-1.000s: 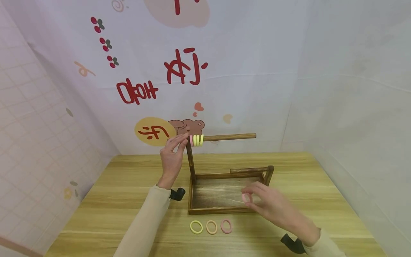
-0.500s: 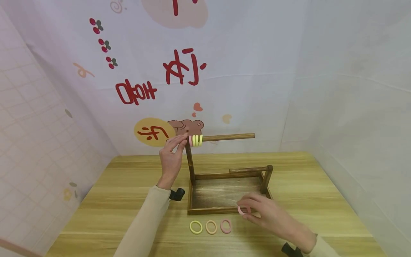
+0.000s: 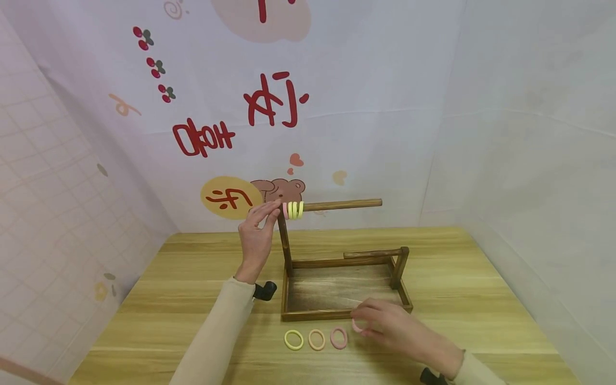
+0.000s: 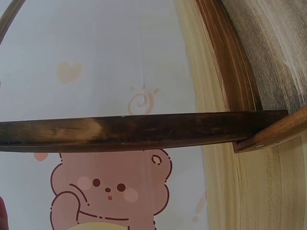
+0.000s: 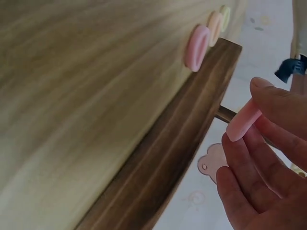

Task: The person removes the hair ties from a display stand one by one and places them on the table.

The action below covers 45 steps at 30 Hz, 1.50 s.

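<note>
Past the table (image 3: 486, 321), a cloth (image 3: 375, 80) shows cherries (image 3: 155, 74) near its left edge, red writing (image 3: 264, 99), and a bear (image 3: 290, 188) near its bottom edge

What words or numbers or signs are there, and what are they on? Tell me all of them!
Wall, top: red marks, cut off, unreadable.
Wall, middle: large red lettering, too stylised to read surely.
Wall, further left: smaller lettering, also unsure.
Yellow circle: red lettering, also unsure.
Wall beside the bear, left wrist view: pale "!".
Rings, wooden rack: no writing visible.
</note>
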{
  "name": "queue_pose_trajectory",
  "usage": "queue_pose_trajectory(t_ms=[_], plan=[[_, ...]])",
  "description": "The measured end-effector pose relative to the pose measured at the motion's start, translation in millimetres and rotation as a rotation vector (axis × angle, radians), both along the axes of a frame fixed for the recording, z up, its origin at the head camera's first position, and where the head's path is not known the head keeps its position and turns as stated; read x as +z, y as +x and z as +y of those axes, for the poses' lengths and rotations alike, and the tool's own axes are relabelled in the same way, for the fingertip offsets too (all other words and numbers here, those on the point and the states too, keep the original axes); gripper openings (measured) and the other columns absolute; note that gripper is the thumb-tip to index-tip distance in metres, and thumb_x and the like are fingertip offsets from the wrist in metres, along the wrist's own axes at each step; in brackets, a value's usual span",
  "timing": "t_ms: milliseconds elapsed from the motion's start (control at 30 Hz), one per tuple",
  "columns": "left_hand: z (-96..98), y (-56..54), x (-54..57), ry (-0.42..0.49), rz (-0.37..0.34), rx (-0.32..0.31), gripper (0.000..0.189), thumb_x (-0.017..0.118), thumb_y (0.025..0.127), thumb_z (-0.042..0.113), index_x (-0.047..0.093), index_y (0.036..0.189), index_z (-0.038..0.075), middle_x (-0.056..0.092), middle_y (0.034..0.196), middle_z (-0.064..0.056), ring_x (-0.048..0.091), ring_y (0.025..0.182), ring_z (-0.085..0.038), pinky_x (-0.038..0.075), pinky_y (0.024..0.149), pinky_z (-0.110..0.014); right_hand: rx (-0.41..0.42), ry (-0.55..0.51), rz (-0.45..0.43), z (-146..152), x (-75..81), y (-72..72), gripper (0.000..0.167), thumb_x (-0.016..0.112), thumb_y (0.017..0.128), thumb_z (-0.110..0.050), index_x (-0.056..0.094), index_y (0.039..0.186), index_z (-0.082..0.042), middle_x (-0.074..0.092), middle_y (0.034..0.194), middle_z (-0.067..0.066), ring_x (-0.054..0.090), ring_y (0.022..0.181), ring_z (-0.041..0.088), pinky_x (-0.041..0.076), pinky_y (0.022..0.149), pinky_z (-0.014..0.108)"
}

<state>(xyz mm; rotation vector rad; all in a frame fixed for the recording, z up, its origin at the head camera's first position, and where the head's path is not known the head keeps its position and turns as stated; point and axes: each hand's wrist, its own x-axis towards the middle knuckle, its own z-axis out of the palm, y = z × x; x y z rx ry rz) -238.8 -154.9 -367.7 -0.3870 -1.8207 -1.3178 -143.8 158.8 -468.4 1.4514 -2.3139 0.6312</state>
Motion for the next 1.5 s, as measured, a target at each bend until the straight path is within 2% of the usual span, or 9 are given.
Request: queue_pose_trajectory(t_ms=[67, 300, 433, 733, 1033, 1267, 1367, 1500], plan=[[-0.1, -0.1, -0.1, 0.001, -0.003, -0.001, 0.024, 0.073, 0.092, -0.003, 0.076, 0.116, -0.005, 0.075, 0.113, -0.021, 0.064, 0.115, -0.037, 0.044, 0.1, -0.016, 0.002, 0.018, -0.007, -0.5, -2.9, -0.6, 0.042, 0.091, 0.076, -0.008, 0.074, 0.114, -0.007, 0.071, 0.11, -0.001, 0.07, 0.097, 0.012, 0.058, 0.084, 0.022], [-14.0, -24.9, -25.2, -0.002, 0.012, -0.026, 0.026, 0.076, 0.094, 0.01, 0.079, 0.119, 0.008, 0.078, 0.114, -0.008, 0.066, 0.117, -0.024, 0.047, 0.101, -0.02, -0.006, 0.092, -0.055, -3.5, -10.8, -1.3, 0.036, 0.088, 0.08, -0.011, 0.074, 0.113, -0.007, 0.071, 0.112, 0.0, 0.069, 0.1, 0.013, 0.058, 0.084, 0.025], [-13.8, -24.6, -24.7, -0.008, 0.01, -0.021, 0.026, 0.076, 0.094, 0.01, 0.079, 0.12, 0.008, 0.078, 0.114, -0.008, 0.066, 0.117, -0.024, 0.048, 0.101, -0.022, 0.005, 0.099, -0.096, -4.5, -14.0, -0.5, 0.034, 0.088, 0.081, -0.011, 0.074, 0.112, -0.009, 0.07, 0.114, 0.0, 0.068, 0.102, 0.012, 0.058, 0.086, 0.024], [-14.2, -24.2, -25.6, -0.023, -0.009, -0.015, 0.026, 0.075, 0.096, 0.014, 0.078, 0.121, 0.01, 0.077, 0.117, -0.006, 0.065, 0.119, -0.022, 0.051, 0.103, -0.043, 0.007, 0.115, -0.175, -6.0, -21.2, -0.1, 0.032, 0.087, 0.082, -0.01, 0.073, 0.111, -0.012, 0.066, 0.109, -0.005, 0.064, 0.097, 0.005, 0.055, 0.08, 0.018], [-13.7, -25.1, -24.9, -0.009, -0.006, -0.018, 0.025, 0.075, 0.095, 0.012, 0.079, 0.12, 0.009, 0.077, 0.116, -0.007, 0.065, 0.119, -0.023, 0.051, 0.103, -0.042, -0.018, 0.135, -0.199, -7.3, -28.0, -2.3, 0.035, 0.089, 0.079, -0.01, 0.074, 0.11, -0.012, 0.065, 0.104, -0.006, 0.055, 0.086, -0.002, 0.05, 0.071, 0.013], [-12.2, -26.8, -25.3, 0.0, -0.006, -0.003, 0.026, 0.076, 0.092, 0.002, 0.078, 0.118, 0.002, 0.076, 0.114, -0.016, 0.065, 0.117, -0.033, 0.049, 0.103, -0.045, -0.029, 0.132, -0.192, -7.7, -31.6, -3.2, 0.035, 0.09, 0.078, -0.01, 0.074, 0.109, -0.013, 0.064, 0.102, -0.007, 0.052, 0.084, -0.004, 0.047, 0.069, 0.011], [-9.6, -23.6, -21.9, -0.001, -0.009, 0.005, 0.025, 0.074, 0.092, -0.001, 0.077, 0.118, -0.003, 0.075, 0.114, -0.02, 0.064, 0.117, -0.037, 0.049, 0.103, -0.049, -0.03, 0.128, -0.188, -7.3, -32.4, -3.6, 0.035, 0.09, 0.078, -0.01, 0.074, 0.11, -0.011, 0.065, 0.102, -0.006, 0.052, 0.084, -0.004, 0.046, 0.068, 0.01], [-3.6, -10.0, -8.6, -0.003, -0.009, 0.003, 0.024, 0.073, 0.093, -0.003, 0.076, 0.117, -0.006, 0.075, 0.113, -0.022, 0.064, 0.117, -0.039, 0.048, 0.104, -0.053, -0.041, 0.133, -0.184, -6.7, -33.4, -3.6, 0.036, 0.09, 0.079, -0.011, 0.074, 0.11, -0.011, 0.065, 0.102, -0.005, 0.052, 0.082, -0.003, 0.046, 0.067, 0.01]])
